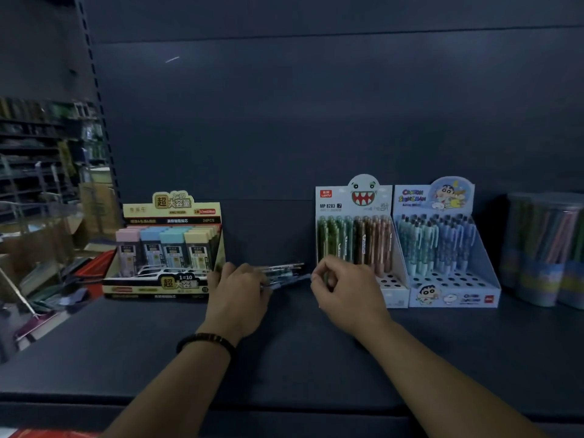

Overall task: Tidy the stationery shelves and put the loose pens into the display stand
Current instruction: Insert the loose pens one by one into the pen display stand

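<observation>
- Dark grey metal shelf (284, 358) is filling the lower frame.
- White shark-faced cardboard display stand (395, 295) is standing centre-right.
- Left hand (240, 289) is gripping bundled loose pens (284, 270) at centre.
- Right hand (347, 289) is pinching a thin green pen (325, 275) before the stand.

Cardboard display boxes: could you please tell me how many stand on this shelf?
3: yellow lead box at the left, shark-face stand right of centre, blue cartoon stand beside it, farther right. None seems hidden.

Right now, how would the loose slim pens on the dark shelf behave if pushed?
Probably roll and scatter: the loose slim pens lie flat on the smooth dark shelf. Likely light and stiff; the left hand holds several.
</observation>
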